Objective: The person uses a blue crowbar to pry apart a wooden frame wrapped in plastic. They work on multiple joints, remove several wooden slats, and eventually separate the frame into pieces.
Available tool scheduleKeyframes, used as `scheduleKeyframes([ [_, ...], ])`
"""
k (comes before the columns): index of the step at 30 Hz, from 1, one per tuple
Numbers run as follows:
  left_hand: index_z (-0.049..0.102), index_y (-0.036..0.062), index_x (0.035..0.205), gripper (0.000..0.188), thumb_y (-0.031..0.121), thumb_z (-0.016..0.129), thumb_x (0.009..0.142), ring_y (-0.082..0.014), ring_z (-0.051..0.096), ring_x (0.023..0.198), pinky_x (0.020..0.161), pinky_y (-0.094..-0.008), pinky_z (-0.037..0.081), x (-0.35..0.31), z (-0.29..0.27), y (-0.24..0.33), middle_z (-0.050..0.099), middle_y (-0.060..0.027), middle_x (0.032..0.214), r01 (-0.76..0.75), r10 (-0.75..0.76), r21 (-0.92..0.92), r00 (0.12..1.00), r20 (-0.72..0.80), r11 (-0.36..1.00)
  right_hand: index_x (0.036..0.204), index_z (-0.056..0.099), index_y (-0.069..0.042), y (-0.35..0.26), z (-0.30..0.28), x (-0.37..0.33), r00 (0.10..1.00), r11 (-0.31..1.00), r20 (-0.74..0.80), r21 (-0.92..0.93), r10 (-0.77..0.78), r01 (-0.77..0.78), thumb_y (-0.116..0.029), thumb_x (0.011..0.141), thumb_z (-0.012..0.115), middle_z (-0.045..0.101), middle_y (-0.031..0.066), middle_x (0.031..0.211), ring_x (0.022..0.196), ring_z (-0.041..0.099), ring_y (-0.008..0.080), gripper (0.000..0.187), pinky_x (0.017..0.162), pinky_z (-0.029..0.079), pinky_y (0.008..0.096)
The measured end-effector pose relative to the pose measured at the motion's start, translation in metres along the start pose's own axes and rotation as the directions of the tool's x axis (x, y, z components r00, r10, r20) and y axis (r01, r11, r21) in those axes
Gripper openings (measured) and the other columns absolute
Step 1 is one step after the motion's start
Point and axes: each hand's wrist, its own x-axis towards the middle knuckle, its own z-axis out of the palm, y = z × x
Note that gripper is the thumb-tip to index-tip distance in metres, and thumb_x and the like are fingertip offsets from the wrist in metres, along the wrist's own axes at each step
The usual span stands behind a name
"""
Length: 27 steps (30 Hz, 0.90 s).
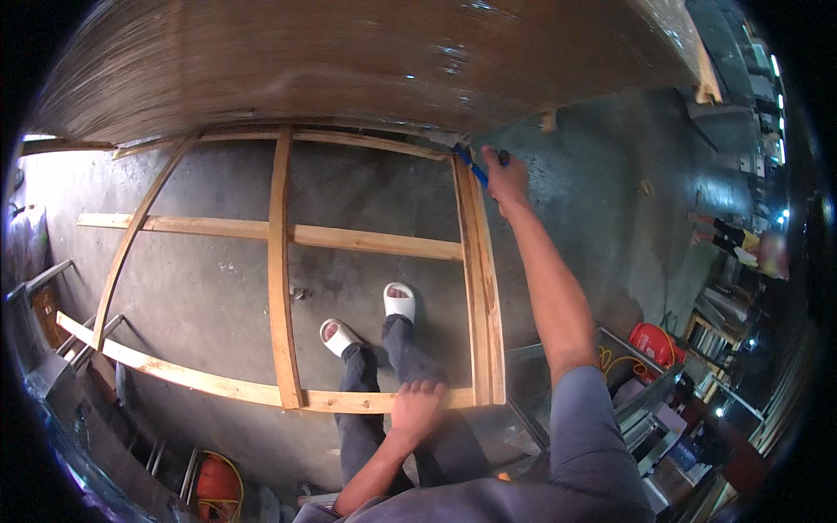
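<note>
A frame of pale wooden slats [278,261] spans the space before me, held up above the floor. My left hand [417,410] has its fingers wrapped over the near slat [344,402], close to the right corner. At the far right corner, my right hand [506,179] is closed around a blue-handled tool [476,169] that resembles pliers. The tool's head meets the frame near the top of the doubled right-hand slat [481,296]; its exact contact is hard to make out. The frame's far edge lies against a large film-wrapped brown load [349,65].
My feet in white slides [399,301] stand on the grey floor [209,301], beneath the frame. Red round tanks with yellow hoses sit at the lower left [218,481] and right [652,344]. Metal racks and stock line the right, and another person [750,246] is farther off.
</note>
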Motion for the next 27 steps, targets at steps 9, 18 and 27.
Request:
scheduleKeyframes([
  [9, 0.062, 0.0125, 0.106, 0.023, 0.017, 0.056, 0.085, -0.0266, 0.066, 0.092, 0.08, -0.0406, 0.049, 0.001, 0.027, -0.021, 0.066, -0.0092, 0.094, -0.038, 0.038, 0.026, 0.999, 0.018, 0.999, 0.091, 0.066, 0.002, 0.01, 0.052, -0.097, 0.975, 0.989, -0.18, 0.03, -0.134, 0.142, -0.048, 0.093, 0.065, 0.066, 0.0168, 0.078, 0.074, 0.063, 0.0241, 0.051, 0.072, 0.048, 0.0396],
  [18, 0.06, 0.0116, 0.104, 0.02, 0.016, 0.057, 0.085, -0.0268, 0.064, 0.093, 0.08, -0.0403, 0.048, -0.002, 0.045, -0.041, 0.064, -0.01, 0.096, -0.12, 0.12, 0.011, 0.993, -0.02, 0.993, 0.094, 0.072, -0.002, -0.04, 0.064, -0.069, 0.979, 0.988, 0.203, 0.14, 0.037, -0.067, -0.043, 0.095, 0.061, 0.069, 0.0159, 0.081, 0.077, 0.067, 0.0322, 0.042, 0.072, 0.053, 0.045],
  [27, 0.061, 0.0085, 0.1, 0.019, 0.016, 0.058, 0.083, -0.0262, 0.061, 0.096, 0.082, -0.0393, 0.046, -0.01, 0.052, -0.038, 0.064, -0.0089, 0.098, -0.089, 0.091, 0.061, 0.995, -0.032, 0.994, 0.084, 0.06, 0.0, -0.054, 0.012, -0.18, 0.972, 0.994, 0.224, -0.065, -0.073, 0.09, -0.049, 0.092, 0.067, 0.057, 0.0042, 0.064, 0.058, 0.055, 0.0193, 0.05, 0.056, 0.047, 0.0356],
])
